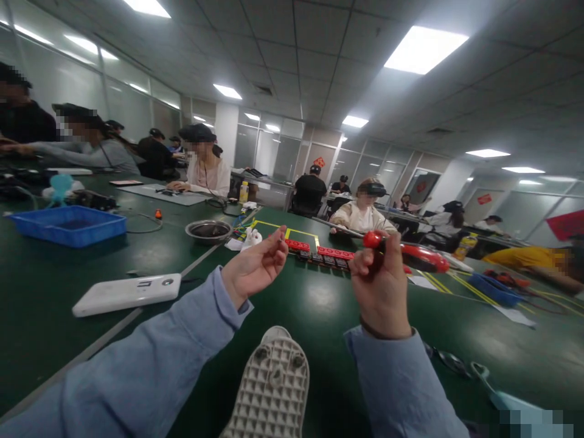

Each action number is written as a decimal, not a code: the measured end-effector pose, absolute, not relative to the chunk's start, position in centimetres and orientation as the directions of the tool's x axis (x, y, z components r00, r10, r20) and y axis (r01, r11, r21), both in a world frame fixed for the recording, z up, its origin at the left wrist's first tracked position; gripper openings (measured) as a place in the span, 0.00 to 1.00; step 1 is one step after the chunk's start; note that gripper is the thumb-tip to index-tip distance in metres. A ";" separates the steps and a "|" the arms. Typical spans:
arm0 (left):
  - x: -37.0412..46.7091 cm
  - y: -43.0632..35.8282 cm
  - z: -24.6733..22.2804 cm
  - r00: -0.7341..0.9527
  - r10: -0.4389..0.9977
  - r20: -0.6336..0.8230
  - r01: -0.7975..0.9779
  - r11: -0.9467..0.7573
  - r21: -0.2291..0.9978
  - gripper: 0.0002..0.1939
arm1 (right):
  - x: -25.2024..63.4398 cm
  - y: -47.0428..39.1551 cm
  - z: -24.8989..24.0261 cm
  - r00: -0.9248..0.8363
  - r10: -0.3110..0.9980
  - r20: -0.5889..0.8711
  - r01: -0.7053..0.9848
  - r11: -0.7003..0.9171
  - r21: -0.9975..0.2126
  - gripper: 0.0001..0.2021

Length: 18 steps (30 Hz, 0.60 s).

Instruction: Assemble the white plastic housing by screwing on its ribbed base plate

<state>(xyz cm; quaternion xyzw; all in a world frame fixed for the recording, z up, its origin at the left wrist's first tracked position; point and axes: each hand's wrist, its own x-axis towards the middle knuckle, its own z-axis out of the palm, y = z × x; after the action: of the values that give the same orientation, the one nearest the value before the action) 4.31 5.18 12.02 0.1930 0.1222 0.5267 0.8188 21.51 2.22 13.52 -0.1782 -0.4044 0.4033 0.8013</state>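
Observation:
My right hand (381, 292) is closed around a screwdriver with a red and black handle (424, 257). Its thin shaft points left and slightly up, above the table. To the left, my left hand (258, 267) is raised with the palm up. Its thumb and fingertips are pinched together; whatever may be between them is too small to name. Below and between my forearms is a pale plastic part (274, 383) with a grid-ribbed underside. Just past my hands lies a row of red and black blocks (326, 254) on the green table (314, 328).
A blue tray (68, 226), a metal bowl (208, 232) and a white device (128, 294) stand on the left. A small white figure (251, 238) is behind my left hand. On the right are a blue bin (495, 289) and dark glasses (451, 362). Several people sit around.

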 end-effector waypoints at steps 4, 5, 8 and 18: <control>5.2 6.5 11.2 0.337 0.939 -0.073 -0.806 0.328 0.493 0.07 | 21.6 2.3 13.7 0.433 0.698 0.571 -0.336 0.712 -0.616 0.16; 5.4 6.6 11.0 0.319 0.945 -0.076 -0.800 0.311 0.513 0.07 | 21.5 2.2 13.8 0.468 0.669 0.578 -0.283 0.733 -0.619 0.15; 5.8 6.2 10.6 0.306 0.951 -0.048 -0.785 0.281 0.552 0.09 | 21.3 1.1 14.2 0.559 0.564 0.608 -0.124 0.782 -0.611 0.09; 5.9 2.4 11.7 0.304 0.952 0.024 -0.764 0.229 0.604 0.09 | 21.0 -1.9 14.4 0.519 0.447 0.728 0.071 0.826 -0.559 0.06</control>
<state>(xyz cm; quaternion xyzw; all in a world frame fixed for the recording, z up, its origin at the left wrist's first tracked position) 5.94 2.38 11.75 0.2638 0.1789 0.5620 0.7632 21.00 -1.92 14.43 -0.2719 -0.4769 0.1136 0.8281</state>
